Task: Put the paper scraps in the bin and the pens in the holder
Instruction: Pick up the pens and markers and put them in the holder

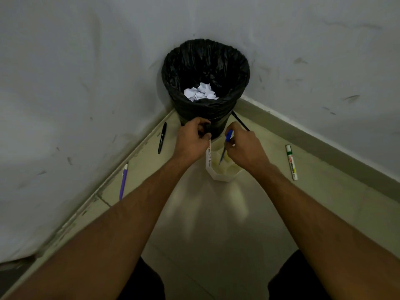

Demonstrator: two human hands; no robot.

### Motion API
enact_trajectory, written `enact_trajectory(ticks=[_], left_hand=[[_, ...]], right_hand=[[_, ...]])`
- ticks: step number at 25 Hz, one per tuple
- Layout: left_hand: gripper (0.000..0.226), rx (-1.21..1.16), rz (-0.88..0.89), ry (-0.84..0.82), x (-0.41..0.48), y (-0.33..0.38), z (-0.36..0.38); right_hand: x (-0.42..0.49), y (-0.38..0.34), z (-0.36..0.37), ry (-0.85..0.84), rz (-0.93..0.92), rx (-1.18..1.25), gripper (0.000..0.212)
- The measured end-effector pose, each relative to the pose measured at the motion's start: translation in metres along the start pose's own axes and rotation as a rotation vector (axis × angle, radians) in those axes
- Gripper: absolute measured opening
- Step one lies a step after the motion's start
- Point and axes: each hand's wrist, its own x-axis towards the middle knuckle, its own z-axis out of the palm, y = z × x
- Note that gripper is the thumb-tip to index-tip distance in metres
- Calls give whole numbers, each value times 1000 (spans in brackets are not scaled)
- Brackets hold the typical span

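Left hand (191, 135): I see fingers clamped on a white marker (208, 155), cap apparently black.
Right hand (242, 146): fingers pinch blue pen (226, 146) above holder (223, 173).
Holder: just before bin (205, 87).

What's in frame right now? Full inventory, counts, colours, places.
bin: 1, black liner, in the wall corner
paper scraps: a pile, white, inside the bin
holder: 1, translucent white, on the floor in front of the bin
white marker: 1, held over the holder
blue pen: 1, tip down into the holder
black pen: 1, floor, left of the bin
purple pen: 1, floor, far left
green-capped marker: 1, floor, right
black pen by the bin: 1, right of the bin
left hand: holds the white marker
right hand: holds the blue pen
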Motion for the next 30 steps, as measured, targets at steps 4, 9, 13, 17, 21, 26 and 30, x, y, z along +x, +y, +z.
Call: enact_trajectory(ticks=[4, 9, 13, 17, 21, 26, 30], left_hand=[[21, 54, 24, -38, 0, -7, 8], [22, 201, 48, -149, -1, -19, 15], [23, 318, 76, -243, -9, -26, 19], [18, 382, 56, -309, -11, -36, 23], [30, 400, 31, -381, -9, -37, 16], [48, 352, 48, -369, 18, -16, -31], [35, 414, -28, -340, 33, -34, -101]], right_hand=[[-4, 7, 8, -125, 21, -102, 22], [-5, 17, 16, -223, 77, -139, 21], [-8, 17, 22, -283, 74, -126, 25], [-10, 18, 28, -374, 28, -128, 29], [-7, 11, 23, -543, 27, -212, 46], [5, -30, 6, -232, -70, -219, 25], [0, -64, 14, -236, -126, -148, 16]])
